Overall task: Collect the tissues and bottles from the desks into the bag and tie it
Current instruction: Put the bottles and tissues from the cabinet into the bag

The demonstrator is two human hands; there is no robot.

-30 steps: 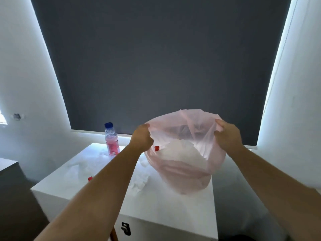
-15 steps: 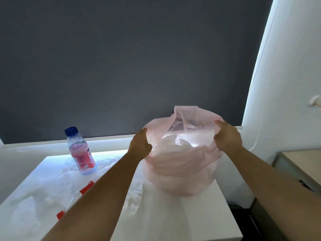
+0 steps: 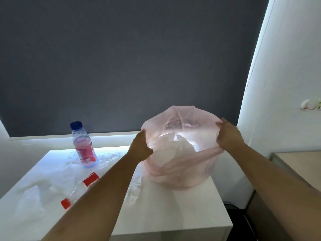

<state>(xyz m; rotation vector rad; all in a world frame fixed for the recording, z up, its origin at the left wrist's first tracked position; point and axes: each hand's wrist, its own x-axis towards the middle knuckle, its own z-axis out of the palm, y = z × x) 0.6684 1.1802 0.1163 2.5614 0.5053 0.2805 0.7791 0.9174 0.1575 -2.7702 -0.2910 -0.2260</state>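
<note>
A thin pink plastic bag (image 3: 180,173) stands on the white desk (image 3: 173,214), its mouth held wide. My left hand (image 3: 139,147) grips the left rim and my right hand (image 3: 228,134) grips the right rim. White tissues (image 3: 171,146) lie inside the bag. A bottle with a blue cap and pink label (image 3: 83,145) stands upright at the desk's back left. A clear bottle with a red cap and red label (image 3: 79,190) lies on its side near my left forearm. Crumpled white tissues (image 3: 133,192) and a clear plastic sheet (image 3: 107,158) lie on the desk.
A dark roller blind (image 3: 130,58) fills the wall behind the desk. A white wall (image 3: 284,84) stands to the right, and a second beige desk (image 3: 298,164) sits at the right edge. Dark floor shows between the two desks.
The view has shifted right and down, so more of the desk and the lying bottle show. Both hands keep hold of the bag's rim, now spread a little wider.
</note>
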